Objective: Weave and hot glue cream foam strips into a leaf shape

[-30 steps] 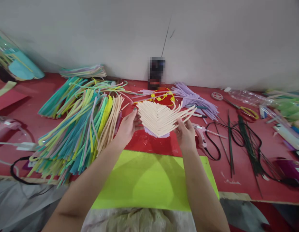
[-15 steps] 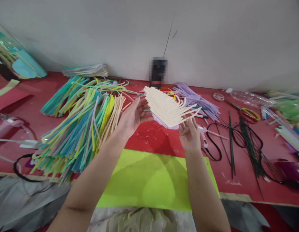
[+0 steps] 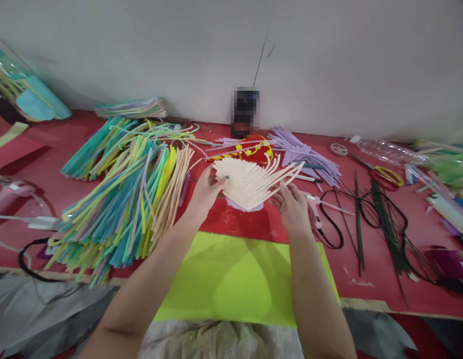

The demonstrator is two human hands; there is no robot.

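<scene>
A cream piece made of pipe cleaners laid in a V pattern [image 3: 243, 180] is held up over the red table, with a lilac layer [image 3: 243, 205] showing under its lower edge. Its left side is gripped in my left hand [image 3: 208, 188], thumb on top and the other fingers underneath, mostly hidden. On the right, several loose strand ends fan out, and the fingers of my right hand [image 3: 289, 202] close on the lowest ones. Behind the piece lies a yellow trim [image 3: 253, 149] on the table, beside a bundle of lilac pipe cleaners [image 3: 309, 157].
Heaps of mixed pipe cleaners [image 3: 119, 199] spread to my left. A lime-green sheet [image 3: 234, 279] lies before me. To the right are a pink glue gun [image 3: 314, 212] with its black cord, scissors [image 3: 384, 174] and dark green stems [image 3: 388, 224]. A blurred-out dark object [image 3: 245, 112] stands against the wall.
Both hands have lowered the cream piece and brought it slightly left and nearer to me. It now lies flatter in view, and my left thumb is on top of it. The yellow trim behind is uncovered.
</scene>
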